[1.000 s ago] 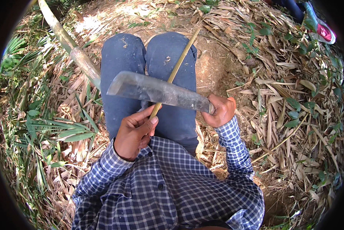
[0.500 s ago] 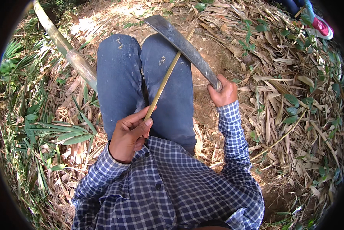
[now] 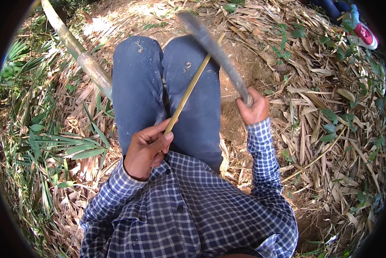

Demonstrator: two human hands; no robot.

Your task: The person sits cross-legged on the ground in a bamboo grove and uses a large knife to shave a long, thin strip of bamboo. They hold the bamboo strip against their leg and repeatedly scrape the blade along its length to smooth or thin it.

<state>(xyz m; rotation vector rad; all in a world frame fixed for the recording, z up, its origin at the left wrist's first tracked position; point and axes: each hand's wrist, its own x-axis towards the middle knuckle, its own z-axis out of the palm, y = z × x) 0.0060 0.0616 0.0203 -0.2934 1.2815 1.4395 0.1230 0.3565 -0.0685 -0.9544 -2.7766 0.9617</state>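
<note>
Between thumb and fingers, my left hand (image 3: 149, 148) pinches the near end of a thin yellowish strip (image 3: 188, 91), which looks like split bamboo. The strip slants up and away across my right thigh, its far end poking past the knee. My right hand (image 3: 254, 107) is closed round the near end of a machete (image 3: 216, 50); its handle is mostly hidden in the fist. The dark blade, smeared by motion, points up and left over my right knee and crosses the strip near its far end. Whether blade and strip touch, I cannot tell.
A thick bamboo pole (image 3: 74, 49) slants down toward my left knee. Dry bamboo leaves (image 3: 313, 107) litter the ground, with green leaves (image 3: 79, 146) at left. A thin stick (image 3: 315, 159) lies at right. Another person's pink and white shoe (image 3: 365, 35) shows at far right.
The machete blade has swung a little to the right and blurred, its tip shifting away from my left knee. My left hand keeps its pinch on the strip, almost in place.
</note>
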